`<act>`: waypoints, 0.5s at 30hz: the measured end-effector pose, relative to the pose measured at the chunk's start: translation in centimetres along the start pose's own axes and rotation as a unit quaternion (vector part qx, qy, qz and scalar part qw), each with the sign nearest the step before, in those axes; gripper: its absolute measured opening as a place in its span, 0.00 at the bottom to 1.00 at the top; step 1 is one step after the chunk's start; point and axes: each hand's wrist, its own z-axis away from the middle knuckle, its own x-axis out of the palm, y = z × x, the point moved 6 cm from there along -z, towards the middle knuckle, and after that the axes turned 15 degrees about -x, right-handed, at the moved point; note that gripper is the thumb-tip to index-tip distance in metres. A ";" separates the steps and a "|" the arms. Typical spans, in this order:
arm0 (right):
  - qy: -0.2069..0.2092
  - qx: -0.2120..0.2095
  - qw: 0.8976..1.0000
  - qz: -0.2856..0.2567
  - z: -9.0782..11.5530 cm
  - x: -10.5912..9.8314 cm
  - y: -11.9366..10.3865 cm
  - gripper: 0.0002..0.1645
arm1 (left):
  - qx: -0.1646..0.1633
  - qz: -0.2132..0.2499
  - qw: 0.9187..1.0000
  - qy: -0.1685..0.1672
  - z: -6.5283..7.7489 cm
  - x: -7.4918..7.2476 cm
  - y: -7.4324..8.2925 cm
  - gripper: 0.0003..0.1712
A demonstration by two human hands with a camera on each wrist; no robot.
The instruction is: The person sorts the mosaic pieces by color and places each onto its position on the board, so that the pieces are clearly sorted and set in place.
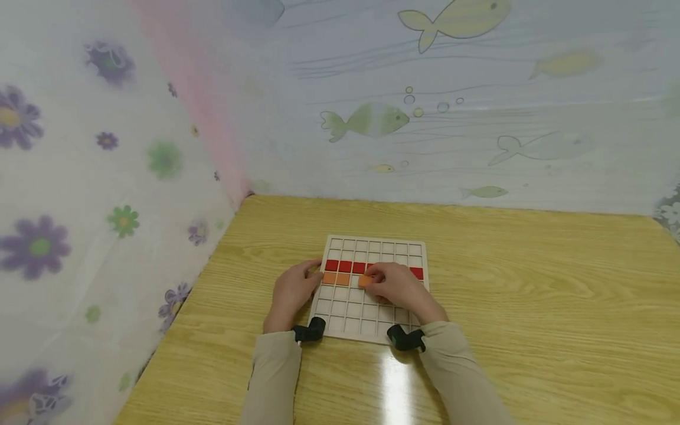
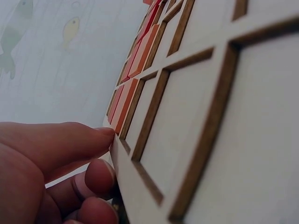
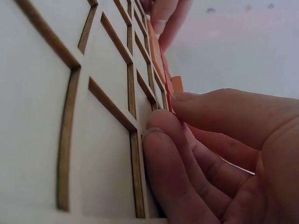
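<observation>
A square wooden grid board [image 1: 340, 308] lies on the table. A line of red tiles [image 1: 345, 267] fills cells across it, partly hidden behind my right hand [image 1: 401, 287]. Below the reds, two orange tiles [image 1: 336, 278] sit side by side in the leftmost cells. Between thumb and fingers my right hand pinches another orange tile [image 1: 365, 281], tilted just above the same row. My left hand [image 1: 291, 290] holds the board's left edge; in the left wrist view its thumb [image 2: 88, 135] touches the rim beside the end orange tile, with the other fingers curled against the side.
The wood-grain table [image 1: 531, 307] extends around the board, farthest to the right. A flowered wall covering [image 1: 122, 221] borders it on the left, a fish-patterned one [image 1: 366, 118] at the back. Black wrist cameras [image 1: 406, 338] overlap the board's lower edge in the head view.
</observation>
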 end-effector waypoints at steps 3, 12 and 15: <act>0.002 -0.003 1.000 0.006 -0.2 0.0 -0.1 0.18 | 0.001 -0.002 1.000 0.003 -0.1 0.0 0.2 0.20; 0.008 -0.010 0.999 0.030 -0.5 0.4 0.1 0.15 | -0.005 0.004 1.000 0.004 0.1 0.1 0.2 0.20; 0.011 -0.018 0.999 0.043 -0.6 0.5 0.1 0.15 | -0.006 0.004 1.000 0.004 0.0 0.2 0.0 0.20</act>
